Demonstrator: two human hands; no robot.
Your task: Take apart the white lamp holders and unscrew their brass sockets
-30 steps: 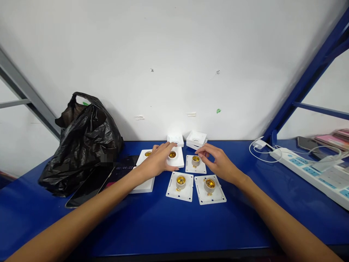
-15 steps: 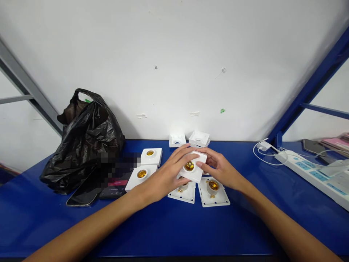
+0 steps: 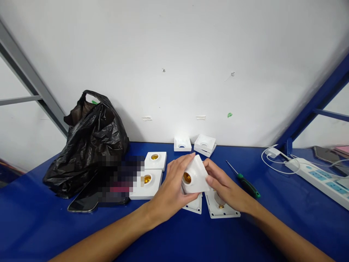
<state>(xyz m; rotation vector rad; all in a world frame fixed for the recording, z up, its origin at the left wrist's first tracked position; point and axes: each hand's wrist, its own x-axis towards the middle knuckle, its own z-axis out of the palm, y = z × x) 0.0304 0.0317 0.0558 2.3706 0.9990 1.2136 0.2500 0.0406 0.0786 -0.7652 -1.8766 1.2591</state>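
Observation:
Between my two hands is a white square lamp holder, tilted, its brass-coloured threaded socket facing left. My left hand grips it from the left, fingers along the top edge and thumb beneath. At its right edge my right hand pinches it with thumb and fingers. Under my hands on the table lie two open base plates: the left plate is mostly covered, and the right plate carries a round socket partly hidden by my right hand. Two closed lamp holders, a rear one and a front one, lie to the left.
Loose white covers and a small stack of covers stand by the wall. A green-handled screwdriver lies right of my right hand. A power strip is far right; a black plastic bag and a phone are left.
The lamp holder has turned in my hands, its socket swinging from facing up toward the left. The view has shifted slightly, and the screwdriver now shows beside my right hand.

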